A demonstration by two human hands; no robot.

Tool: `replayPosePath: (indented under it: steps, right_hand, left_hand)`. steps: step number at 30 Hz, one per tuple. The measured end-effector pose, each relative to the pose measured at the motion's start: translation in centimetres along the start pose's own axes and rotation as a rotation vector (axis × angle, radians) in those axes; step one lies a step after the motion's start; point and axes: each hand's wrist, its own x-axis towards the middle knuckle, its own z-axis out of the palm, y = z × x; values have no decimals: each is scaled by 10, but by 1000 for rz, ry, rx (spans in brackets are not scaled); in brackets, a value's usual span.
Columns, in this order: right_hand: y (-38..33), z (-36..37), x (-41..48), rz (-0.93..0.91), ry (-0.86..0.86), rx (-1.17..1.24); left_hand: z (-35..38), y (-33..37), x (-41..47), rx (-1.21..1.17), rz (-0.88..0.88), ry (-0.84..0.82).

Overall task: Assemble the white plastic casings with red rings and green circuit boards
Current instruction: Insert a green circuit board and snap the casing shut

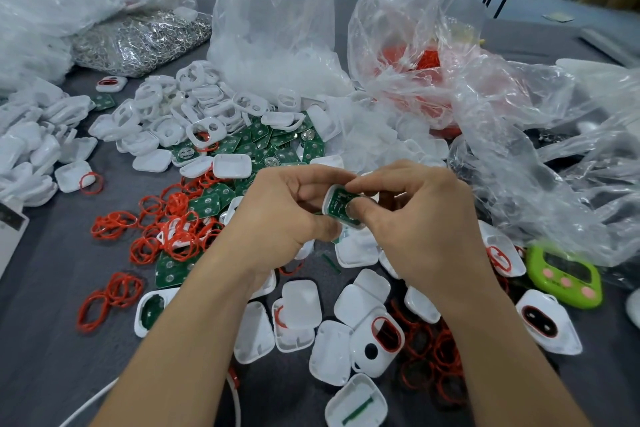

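Observation:
Both hands meet at the middle of the head view over one white plastic casing [331,198] with a green circuit board [338,205] lying in it. My left hand [287,208] grips the casing from the left. My right hand [415,218] holds it from the right, thumb and fingertip pressing on the board. Loose red rings [166,232] lie in a pile to the left. More green boards [273,142] are heaped behind the hands. White casings [298,315] lie scattered in front, one with a red ring fitted [386,335].
Clear plastic bags stand behind: one with white parts [277,28], one with red rings [415,73], one with metal clips [138,42]. A pile of white frames [194,104] sits at the left rear. A green timer [568,274] lies at the right. The table has a grey cloth [45,340].

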Motion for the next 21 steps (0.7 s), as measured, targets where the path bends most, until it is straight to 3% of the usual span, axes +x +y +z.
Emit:
replayPosePath:
  steps: [17, 21]
  right_hand:
    - [11, -5, 6, 139, -3, 264]
    - [13, -7, 8, 244, -138, 479]
  left_hand:
    - [-3, -2, 0, -103, -2, -19]
    - [-5, -1, -1, -189, 0, -41]
